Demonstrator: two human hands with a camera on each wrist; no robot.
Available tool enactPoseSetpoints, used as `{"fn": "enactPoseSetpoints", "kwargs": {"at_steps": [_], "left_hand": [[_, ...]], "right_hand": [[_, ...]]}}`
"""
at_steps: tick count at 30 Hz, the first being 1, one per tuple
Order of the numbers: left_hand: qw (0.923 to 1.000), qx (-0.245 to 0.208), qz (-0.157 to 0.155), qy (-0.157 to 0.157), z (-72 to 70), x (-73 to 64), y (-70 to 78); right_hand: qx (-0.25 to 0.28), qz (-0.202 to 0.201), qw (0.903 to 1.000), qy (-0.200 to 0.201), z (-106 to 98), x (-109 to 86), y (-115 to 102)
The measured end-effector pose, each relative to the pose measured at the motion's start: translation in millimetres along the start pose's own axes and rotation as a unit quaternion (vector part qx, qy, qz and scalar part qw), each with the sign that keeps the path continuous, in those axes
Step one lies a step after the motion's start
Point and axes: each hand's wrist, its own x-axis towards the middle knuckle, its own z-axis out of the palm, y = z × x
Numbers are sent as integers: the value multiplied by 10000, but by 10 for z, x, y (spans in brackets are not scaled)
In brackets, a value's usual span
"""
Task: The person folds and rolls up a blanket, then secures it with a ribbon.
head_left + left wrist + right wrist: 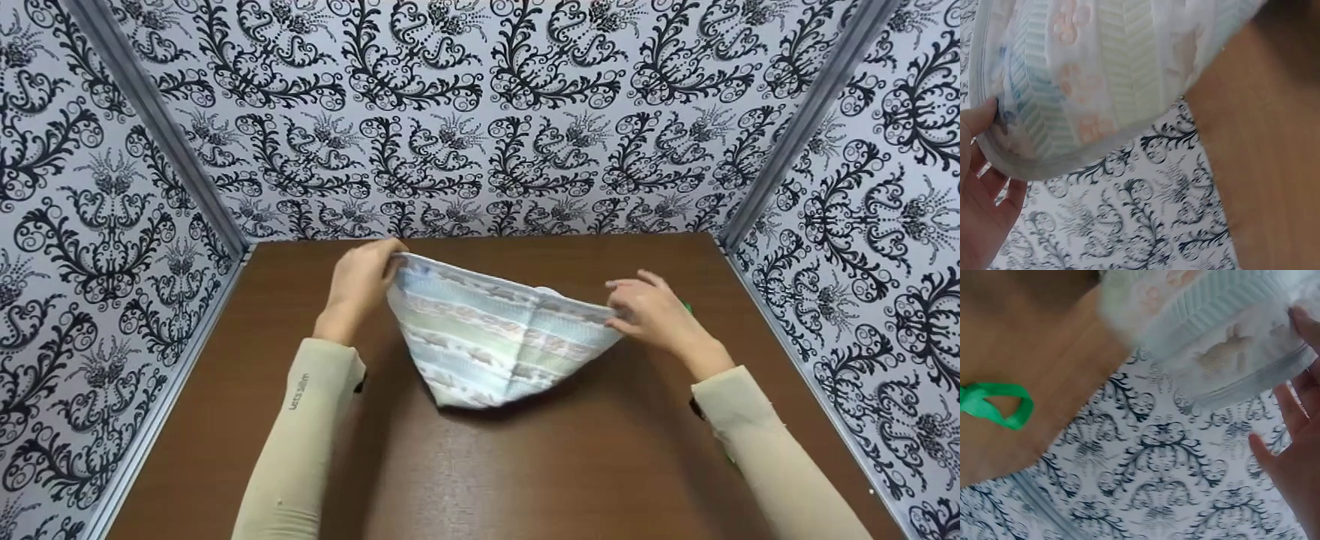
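A striped cloth point(487, 330) in pale blue, green and white, with small printed figures and a grey bound edge, hangs between my two hands above the table. My left hand point(364, 281) pinches its upper left corner, the thumb on the printed face in the left wrist view and the other fingers behind the edge. At the upper right corner my right hand point(652, 311) pinches the cloth, some fingers spread away from it. The upper edge slopes down to the right, and the lower part sags close over the table. A fold runs down the right half.
The brown wooden table point(465, 472) is enclosed by white walls point(465, 150) with black scroll patterns and grey corner strips. On the table at the right lies a loop of green ribbon point(1022, 408), mostly hidden behind the right arm in the head view.
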Motion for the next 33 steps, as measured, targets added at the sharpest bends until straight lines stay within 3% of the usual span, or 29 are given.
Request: {"fn": "enactPoseSetpoints", "kwargs": {"at_steps": [2,6,8,12,17,19,21,26,29,31,33], "left_hand": [[9994,198,150,250,-36,15,20],[9954,515,335,731,-120,31,64],[9933,583,327,945,-185,32,77],[9908,605,236,1189,-334,32,102],[9884,708,213,1328,-410,18,109],[9876,754,187,1364,-418,7,92],[9869,811,146,1389,-424,-2,59],[9844,1253,121,1231,-390,30,-48],[9807,1610,1,1109,-356,123,-94],[9785,1735,-232,1093,-370,200,-83],[9753,1729,-505,1277,-442,268,-28]], "right_hand": [[186,393,9990,-32,-9,-26,23],[363,1113,9927,276,-58,-44,49],[443,1261,9904,347,-113,-38,48],[831,1147,9895,299,-238,-35,45],[1444,593,9874,239,-319,-87,38],[1550,509,9866,23,-335,-111,40],[1559,709,9845,-387,-354,-133,54],[1062,1881,9684,-1246,-351,-151,133],[551,2324,9677,-804,-332,-71,165],[264,2470,9686,-98,-354,24,166],[120,2539,9641,770,-424,131,149]]}}
